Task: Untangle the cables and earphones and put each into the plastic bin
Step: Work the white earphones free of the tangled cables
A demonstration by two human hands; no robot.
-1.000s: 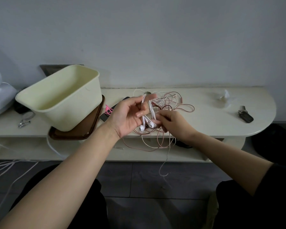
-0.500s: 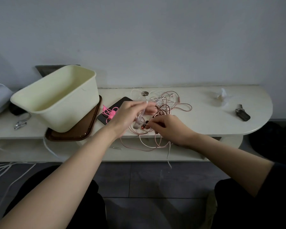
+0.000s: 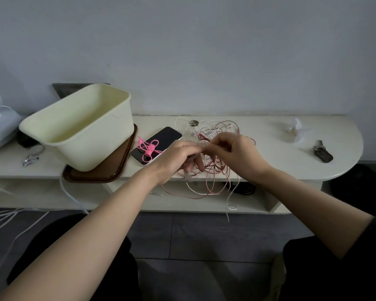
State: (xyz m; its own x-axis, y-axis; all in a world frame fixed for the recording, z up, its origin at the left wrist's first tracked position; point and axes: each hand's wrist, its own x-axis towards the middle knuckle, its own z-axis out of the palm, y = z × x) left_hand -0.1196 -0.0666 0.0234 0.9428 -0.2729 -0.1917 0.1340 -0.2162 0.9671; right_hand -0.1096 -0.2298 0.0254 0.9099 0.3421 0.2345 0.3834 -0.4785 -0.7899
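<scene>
Left hand (image 3: pixel 174 157) and right hand (image 3: pixel 237 155), now lowered to the bench (image 3: pixel 269 153), pinch the tangled cables (image 3: pixel 215 183) with curled fingers (image 3: pixel 199 164); untangling continues.

Getting over to the plastic bin (image 3: pixel 52 127) looks easy from above, its mouth is wide open with nothing over it. Between it and the cable tangle (image 3: pixel 214 170) lies a smartphone (image 3: pixel 167 135) with a pink cable bundle (image 3: pixel 149 148) on top, both low and flat, just beside the brown tray (image 3: pixel 117 168) under the bin. Right of the tangle there's a bare stretch of tabletop (image 3: pixel 274 164), then a crumpled wrapper (image 3: pixel 291 129) and a key fob (image 3: pixel 322 154). Loops dangle over the front edge.
</scene>
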